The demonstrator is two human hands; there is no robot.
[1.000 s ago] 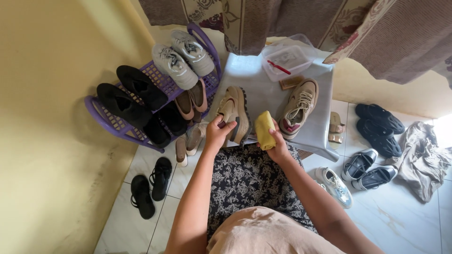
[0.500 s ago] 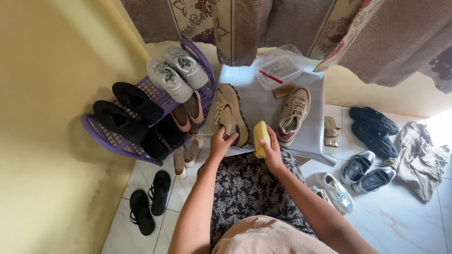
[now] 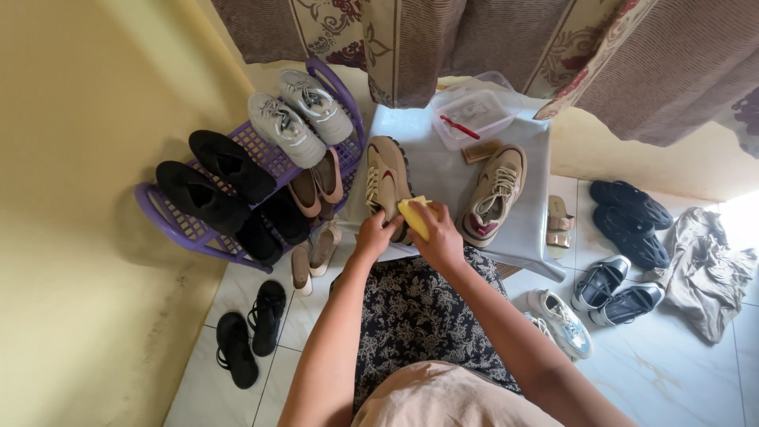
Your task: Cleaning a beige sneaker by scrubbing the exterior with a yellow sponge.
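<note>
Pale cloth covers the small table (image 3: 514, 229) in front of the seated person, and on it stand two tan sneakers. The left sneaker (image 3: 387, 178) lies near the table's front left corner, toe pointing away; the right sneaker (image 3: 496, 194) sits well apart from it toward the middle, laces up. The left hand (image 3: 373, 236) rests closed against the heel end of the left sneaker, holding it in place. The right hand (image 3: 441, 241) is wrapped around a yellow sponge (image 3: 413, 215), which touches the side of that same shoe. At the back of the table are a clear plastic tub (image 3: 478, 115) with a red-handled item inside and a small brown block (image 3: 481, 150) just beside it.

To the left of the table, a purple plastic shoe rack (image 3: 170, 217) leans against the yellow wall (image 3: 87, 198). It carries grey trainers (image 3: 300, 119), black shoes (image 3: 213, 182) and pink flats (image 3: 316, 186). Black sandals (image 3: 249, 332) lie on the white tiled floor (image 3: 680, 372) below it. On the right of the table, the floor holds black clogs (image 3: 628, 213), tan sandals (image 3: 558, 223), black-and-white shoes (image 3: 617, 289), a white trainer (image 3: 563, 320) and a crumpled grey-brown cloth (image 3: 708, 265). Patterned brown curtains (image 3: 474, 39) hang along the top. A dark floral skirt (image 3: 419, 316) covers the person's lap.
</note>
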